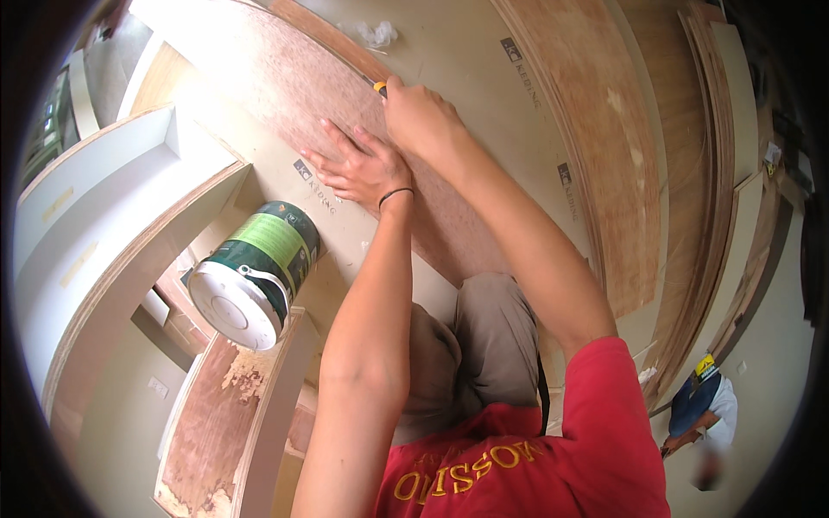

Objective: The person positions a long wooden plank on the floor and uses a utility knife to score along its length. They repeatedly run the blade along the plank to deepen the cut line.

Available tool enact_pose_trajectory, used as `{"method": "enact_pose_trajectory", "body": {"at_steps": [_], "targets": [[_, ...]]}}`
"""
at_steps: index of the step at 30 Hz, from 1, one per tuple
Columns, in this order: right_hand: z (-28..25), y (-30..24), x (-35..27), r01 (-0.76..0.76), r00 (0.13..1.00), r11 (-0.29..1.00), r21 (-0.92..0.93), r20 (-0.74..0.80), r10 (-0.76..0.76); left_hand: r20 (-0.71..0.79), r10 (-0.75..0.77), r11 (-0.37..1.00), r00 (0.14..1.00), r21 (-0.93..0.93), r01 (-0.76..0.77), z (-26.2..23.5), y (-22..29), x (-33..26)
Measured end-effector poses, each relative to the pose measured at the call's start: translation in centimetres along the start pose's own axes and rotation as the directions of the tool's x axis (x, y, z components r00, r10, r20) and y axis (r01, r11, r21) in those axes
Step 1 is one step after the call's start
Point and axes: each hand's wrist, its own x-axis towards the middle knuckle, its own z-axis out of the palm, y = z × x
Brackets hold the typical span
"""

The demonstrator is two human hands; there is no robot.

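My left hand [363, 164] lies with fingers spread on a reddish plywood board [285, 82], pressing flat near its middle. A dark band circles that wrist. My right hand [423, 121] is closed around a slim yellow-and-black hand tool [381, 88] at the board's right edge; most of the tool is hidden in the fist. Alongside that edge runs a narrow strip of wood [324, 33]. Beneath both is a beige printed sheet [458, 56]. The near end of the board reaches my knees.
A green paint bucket [276, 237] with a white lid stands at left, beside a white-lined wooden cabinet frame [129, 224]. A stained plywood piece [211, 423] lies below it. Long boards [596, 129] are stacked at right. Crumpled clear plastic [376, 34] lies ahead. Another person [704, 414] is at lower right.
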Motion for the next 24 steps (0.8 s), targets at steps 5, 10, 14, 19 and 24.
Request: {"method": "enact_pose_trajectory", "body": {"at_steps": [5,10,14,19,24], "targets": [[1.2,2.1,-1.2,-0.044,0.999,0.998,0.042,-0.015,0.045,-0.005,0.012,1.0,1.0,-0.009,-0.012,-0.1,0.1,-0.1],[0.7,3.0,-4.5,-0.097,0.993,0.995,-0.004,0.062,0.097,0.006,0.011,1.0,1.0,-0.021,-0.01,0.0,-0.2,0.0],[0.4,4.3,-7.5,-0.115,0.989,0.993,0.0,0.094,0.114,-0.001,0.008,0.999,1.0,0.053,-0.008,-0.1,-0.1,0.1],[0.7,4.6,-8.0,-0.095,0.994,0.995,-0.043,0.041,0.097,0.006,0.013,1.0,1.0,0.025,-0.014,0.0,0.0,0.0],[0.5,5.7,-9.5,-0.076,0.996,0.996,-0.035,0.033,0.077,-0.003,0.013,1.0,1.0,0.025,-0.013,-0.1,0.4,-0.2]]}}
